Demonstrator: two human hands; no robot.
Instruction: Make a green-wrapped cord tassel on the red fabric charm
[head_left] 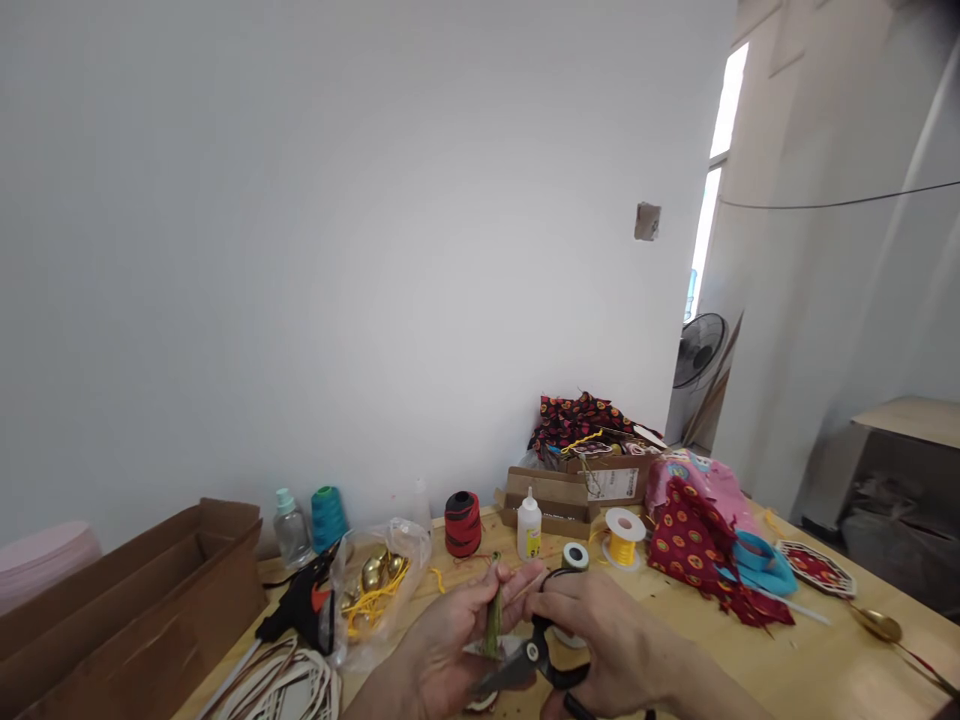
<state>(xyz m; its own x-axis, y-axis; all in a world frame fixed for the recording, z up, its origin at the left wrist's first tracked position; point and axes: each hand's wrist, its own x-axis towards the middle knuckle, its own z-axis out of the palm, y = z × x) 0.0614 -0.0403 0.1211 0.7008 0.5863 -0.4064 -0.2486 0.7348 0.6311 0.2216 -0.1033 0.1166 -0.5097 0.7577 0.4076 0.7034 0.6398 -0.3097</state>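
My left hand [446, 635] pinches a slim green bundle of what looks like thread or cord [493, 622], held upright between thumb and fingers. In my right hand [611, 625] is a pair of black-handled scissors [532, 654], the fingers wrapped through the loops. The scissor blades are parted and point left, at the lower end of the green bundle; whether they touch it I cannot tell. Just behind my hands stand a spool of green thread [575, 557] and a white glue bottle [529, 528]. Part of a pale item under the hands is hidden.
A red and black thread cone [463, 525], a yellow cord spool [624, 540] and cardboard boxes [551, 500] line the wall. On the left are a bag of golden bells [375, 580], a black glue gun [304, 605] and a long carton [150, 620]. Red patterned fabric [690, 545] lies right.
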